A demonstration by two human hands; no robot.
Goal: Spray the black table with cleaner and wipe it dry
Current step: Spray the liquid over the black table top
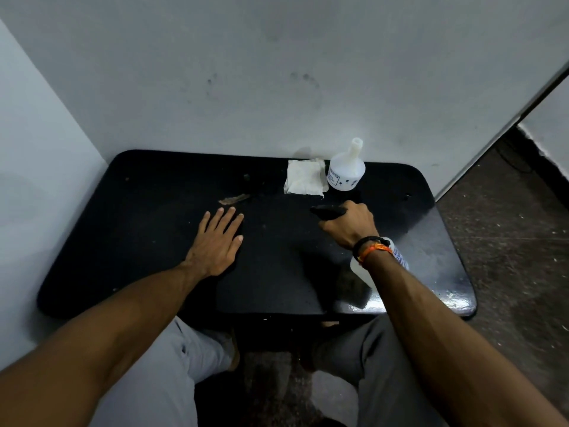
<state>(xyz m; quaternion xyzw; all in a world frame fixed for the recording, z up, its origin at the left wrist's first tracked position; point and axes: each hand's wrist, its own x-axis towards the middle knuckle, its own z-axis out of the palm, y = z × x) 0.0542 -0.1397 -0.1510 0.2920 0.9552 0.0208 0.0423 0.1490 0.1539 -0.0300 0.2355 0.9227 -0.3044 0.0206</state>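
Grey plaster wall [277,72] backs the scene, smudged with dark marks; a speckled brown floor [508,229] runs off to the right. Against the wall stands the black bench [147,229], rounded at its corners, dusty and dull over most of its top. Its near right corner shines wet and reflects light.

My left hand [217,241] lies flat on the bench, palm down, fingers spread and released, holding nothing. It sits left of centre, near the middle of the top. Just beyond its fingertips is a brownish scuff [234,198] on the surface.

My right hand [349,221] is clenched around the black trigger head of a spray bottle [328,211], nozzle pointing left across the bench. The grip is closed tight. The bottle's white body shows only in part below my wrist, mostly hidden by the forearm. Black and orange bands [371,249] circle that wrist.

At the far edge, right of centre, a folded white cloth [304,177] lies flat on the bench. Just beside it on the right stands a white plastic bottle [346,169], upright, narrow-necked, with a small printed label. Cloth and bottle look to be touching or nearly so.

My knees in grey trousers [172,380] show below the near edge.
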